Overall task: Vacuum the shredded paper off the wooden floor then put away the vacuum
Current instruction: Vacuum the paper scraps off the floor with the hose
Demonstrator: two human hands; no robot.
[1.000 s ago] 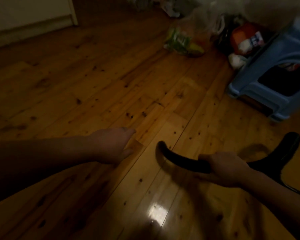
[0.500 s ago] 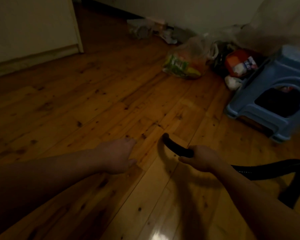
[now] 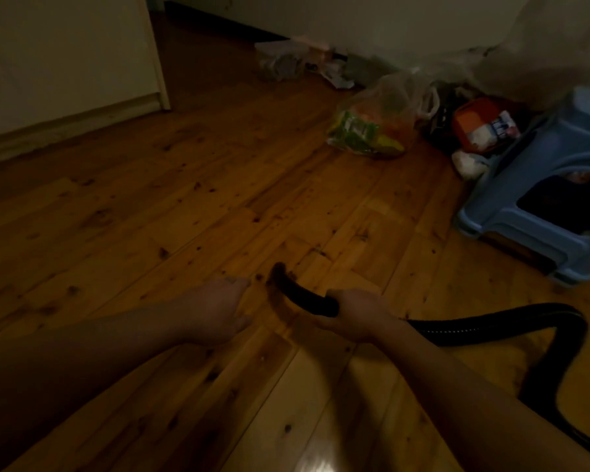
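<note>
Dim room, single low view. Right hand (image 3: 351, 313) is wrapped around the black hose (image 3: 307, 296) near its front end, fingers curled under it. The hose tip (image 3: 280, 269) curves forward and down to the floor (image 3: 184, 212), touching or nearly touching the boards; too dark to tell which. Behind the hand the ribbed hose runs right, low over the boards, loops at the right side and drops back toward the lower right edge. The vacuum body is out of view. Left hand (image 3: 215, 310) sits just left of the hose tip, loosely curled into a half fist, holding nothing visible, knuckles low over the floor; whether it touches the boards I cannot tell. Both forearms are bare. No paper shreds can be made out on the knotty boards near the tip. Farther right stands a blue plastic stool (image 3: 532, 212), its dark opening facing the hands. Beside it, at the wall, lie a clear plastic bag (image 3: 378, 120) with green and orange contents and an orange packet (image 3: 481, 126). More crumpled litter (image 3: 300, 61) lies along the baseboard. A pale cabinet (image 3: 65, 63) stands at far left.
</note>
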